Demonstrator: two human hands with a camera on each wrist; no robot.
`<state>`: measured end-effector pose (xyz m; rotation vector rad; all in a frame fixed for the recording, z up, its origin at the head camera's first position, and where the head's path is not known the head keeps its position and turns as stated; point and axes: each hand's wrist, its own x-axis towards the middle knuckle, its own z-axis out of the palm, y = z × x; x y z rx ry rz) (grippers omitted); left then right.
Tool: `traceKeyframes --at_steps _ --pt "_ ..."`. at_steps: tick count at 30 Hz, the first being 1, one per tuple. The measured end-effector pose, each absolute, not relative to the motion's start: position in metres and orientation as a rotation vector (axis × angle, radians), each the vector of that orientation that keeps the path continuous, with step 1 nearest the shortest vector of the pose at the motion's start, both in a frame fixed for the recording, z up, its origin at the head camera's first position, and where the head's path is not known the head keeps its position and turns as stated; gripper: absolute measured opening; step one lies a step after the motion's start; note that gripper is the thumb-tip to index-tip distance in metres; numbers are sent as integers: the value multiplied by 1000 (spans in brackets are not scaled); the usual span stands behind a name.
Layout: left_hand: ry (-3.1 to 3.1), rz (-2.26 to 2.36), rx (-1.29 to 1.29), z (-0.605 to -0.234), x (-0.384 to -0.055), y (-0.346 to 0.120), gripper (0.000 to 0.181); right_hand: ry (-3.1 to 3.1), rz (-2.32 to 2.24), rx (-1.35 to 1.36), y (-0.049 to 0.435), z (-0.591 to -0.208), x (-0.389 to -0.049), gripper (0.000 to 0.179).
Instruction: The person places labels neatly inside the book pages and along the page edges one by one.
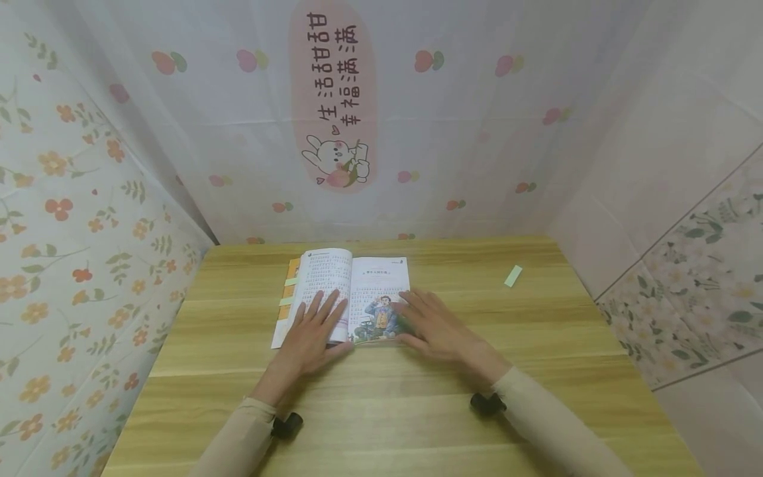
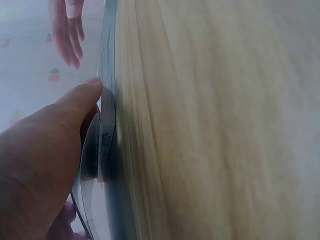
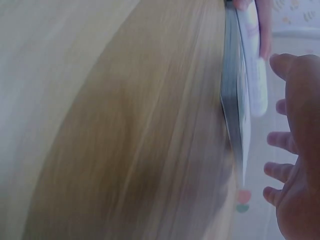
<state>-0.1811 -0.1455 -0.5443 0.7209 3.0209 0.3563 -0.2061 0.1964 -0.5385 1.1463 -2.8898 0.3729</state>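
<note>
An open book (image 1: 375,273) with printed text lies on the table, a coloured picture of a figure on its right page. My left hand (image 1: 308,339) rests on the left page, fingers straight and spread. In the left wrist view, the thumb (image 2: 80,97) lies along the book's edge near the spine (image 2: 106,142). Over the right page's outer edge is my right hand (image 1: 441,331), fingers spread. The right wrist view shows that hand (image 3: 302,150) raised a little off the book (image 3: 231,75), holding nothing. Pale green tabs (image 1: 287,301) stick out at the book's left side.
A pale green paper strip (image 1: 513,275) lies on the wooden table (image 1: 393,417), right of the book. Behind the table hangs a white curtain (image 1: 465,146) with fruit prints. Floral cloth (image 1: 77,265) borders the left side, and patterned panels (image 1: 697,285) the right.
</note>
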Motion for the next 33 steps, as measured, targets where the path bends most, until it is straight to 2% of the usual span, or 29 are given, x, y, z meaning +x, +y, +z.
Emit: traceKeyframes --at_steps 33 --pt "3018 369 690 -544 -180 -144 99 -2886 381 745 314 -532 -224 67"
